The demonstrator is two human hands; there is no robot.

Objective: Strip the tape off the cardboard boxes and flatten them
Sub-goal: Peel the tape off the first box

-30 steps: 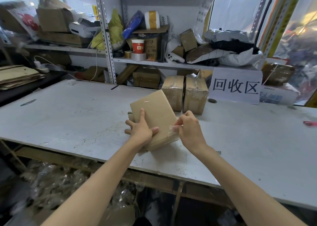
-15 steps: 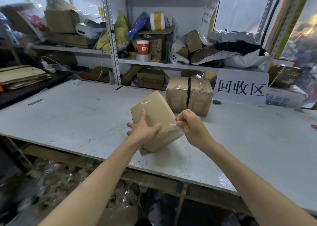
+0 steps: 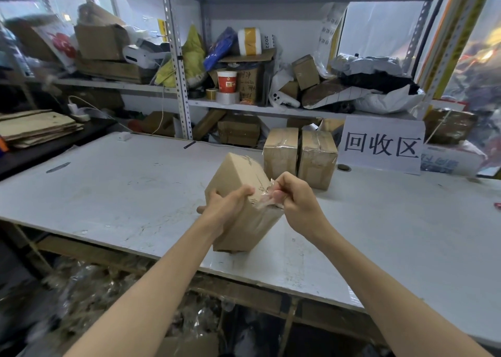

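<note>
In the head view, the person held a small cardboard box (image 3: 241, 175) tilted on one corner over the near part of the white table (image 3: 108, 194), its lowest corner at or just above the surface. The left hand (image 3: 226, 206) wrapped round the box's left side, thumb across the top face, evidently to brace it against the pull. The right hand (image 3: 295, 196) pinched a crumpled strip of clear tape (image 3: 264, 202) at the box's right edge, part of it lifted off the cardboard. The box looked closed, so I could not tell what, if anything, was inside. Behind it two more boxes (image 3: 280, 150) stood side by side, taped shut, contents hidden, next to a paper sign (image 3: 382, 143). A stack of flattened cardboard (image 3: 38, 127) lay off to the left.
</note>
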